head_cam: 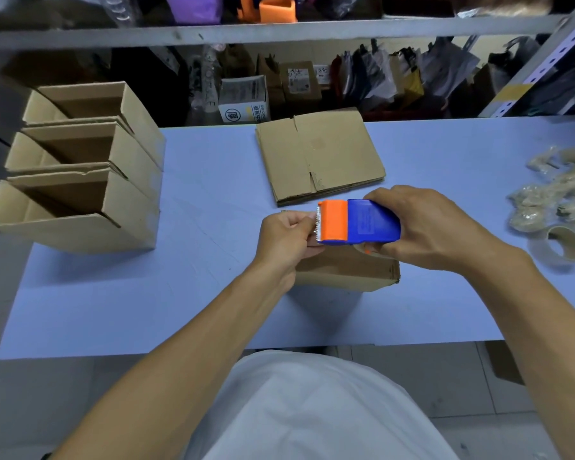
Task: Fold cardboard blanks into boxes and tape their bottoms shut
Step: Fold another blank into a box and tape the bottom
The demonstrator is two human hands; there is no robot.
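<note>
The dispenser (359, 221) is smooth plastic, blue and orange, faintly glossy. The boxes (80, 180) and blanks (319, 157) are matt brown corrugated cardboard with rough cut edges. The worktop (196, 277) is smooth matt blue. The tape scraps (558, 197) look crinkled and shiny.

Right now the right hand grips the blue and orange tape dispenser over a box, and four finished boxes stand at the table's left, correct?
Not quite: the head view shows three finished boxes, not four. The right hand does grip the tape dispenser over a box.
</note>
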